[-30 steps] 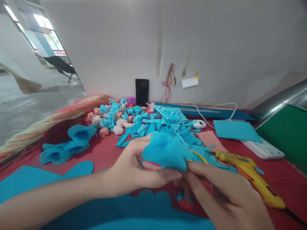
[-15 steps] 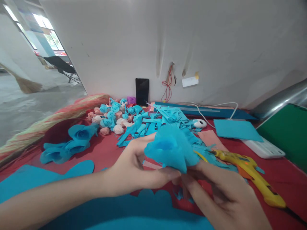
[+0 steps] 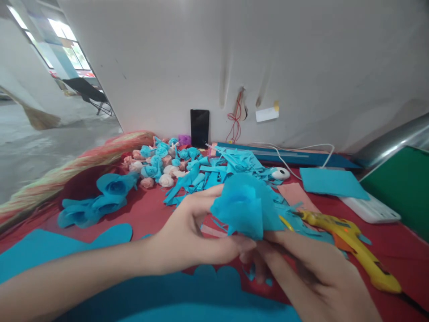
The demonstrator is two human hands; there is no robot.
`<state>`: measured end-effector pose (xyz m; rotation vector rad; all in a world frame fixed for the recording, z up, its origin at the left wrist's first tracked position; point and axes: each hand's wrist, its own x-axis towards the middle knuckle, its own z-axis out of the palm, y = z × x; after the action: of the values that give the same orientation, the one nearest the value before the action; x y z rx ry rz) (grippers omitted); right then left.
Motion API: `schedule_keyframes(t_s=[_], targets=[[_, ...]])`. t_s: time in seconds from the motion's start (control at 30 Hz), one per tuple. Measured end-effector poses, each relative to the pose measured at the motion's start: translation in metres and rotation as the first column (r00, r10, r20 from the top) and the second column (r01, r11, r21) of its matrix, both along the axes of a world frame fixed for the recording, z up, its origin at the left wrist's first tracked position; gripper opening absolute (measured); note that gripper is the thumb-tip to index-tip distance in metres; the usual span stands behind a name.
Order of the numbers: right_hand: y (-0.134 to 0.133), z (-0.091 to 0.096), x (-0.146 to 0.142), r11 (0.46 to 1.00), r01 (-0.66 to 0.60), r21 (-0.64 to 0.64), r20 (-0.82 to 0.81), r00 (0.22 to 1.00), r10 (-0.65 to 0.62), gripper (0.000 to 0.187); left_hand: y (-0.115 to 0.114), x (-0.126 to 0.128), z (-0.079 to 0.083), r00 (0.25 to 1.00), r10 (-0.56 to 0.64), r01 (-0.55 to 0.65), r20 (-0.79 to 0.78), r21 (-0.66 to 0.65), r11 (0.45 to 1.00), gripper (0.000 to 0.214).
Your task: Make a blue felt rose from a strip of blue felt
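Observation:
A blue paper flower [image 3: 239, 205] is held up in front of me, over the red tabletop. My left hand [image 3: 201, 237] grips its base from the left, thumb in front and fingers behind the petals. From the right, my right hand [image 3: 301, 264] pinches the underside of the flower, its fingertips partly hidden by the petals and my left thumb. Below both hands lies a large blue sheet [image 3: 174, 295] with a scalloped edge. Right of the flower rests a yellow glue gun [image 3: 351, 246], its nozzle toward the scraps.
Finished blue flowers [image 3: 97, 201] lie at left near a thick braided straw rope [image 3: 87, 165]. Small blue, pink and white roses [image 3: 161, 163] and a heap of blue scraps [image 3: 237, 163] sit behind. A phone [image 3: 199, 128] leans on the wall; a green board [image 3: 402, 188] stands right.
The flower has turned slightly in my fingers, and an outer petal now stands wider on its right side. Both hands keep nearly the same place.

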<state>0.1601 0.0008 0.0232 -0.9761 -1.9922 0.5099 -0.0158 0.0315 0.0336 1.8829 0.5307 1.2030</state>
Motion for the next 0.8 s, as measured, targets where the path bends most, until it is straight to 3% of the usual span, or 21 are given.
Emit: schedule_keyframes(t_s=[0.13,0.3,0.5,0.8], targets=[[0.0001,0.0047,0.0001,0.997,-0.065,-0.039,-0.058,0.996,0.063,0.023,-0.0005,0.0009,-0.0051,0.993,-0.099,0.111,0.064,-0.216,0.97,0.002],[0.0,0.0068,-0.0039,0.981,-0.144,-0.131,-0.171,0.978,0.121,0.03,-0.0034,0.0026,-0.0041,0.935,-0.234,0.339,0.266,-0.477,0.811,0.006],[-0.0008,0.0064,-0.0036,0.93,-0.227,-0.288,-0.202,0.964,0.173,0.029,-0.0048,0.0009,-0.0055,0.903,-0.286,0.422,0.319,-0.546,0.723,0.007],[0.0017,0.0069,-0.0067,0.885,-0.3,-0.357,-0.282,0.938,0.204,0.027,-0.0036,0.0029,-0.0074,0.905,-0.308,0.426,0.294,-0.582,0.693,0.015]])
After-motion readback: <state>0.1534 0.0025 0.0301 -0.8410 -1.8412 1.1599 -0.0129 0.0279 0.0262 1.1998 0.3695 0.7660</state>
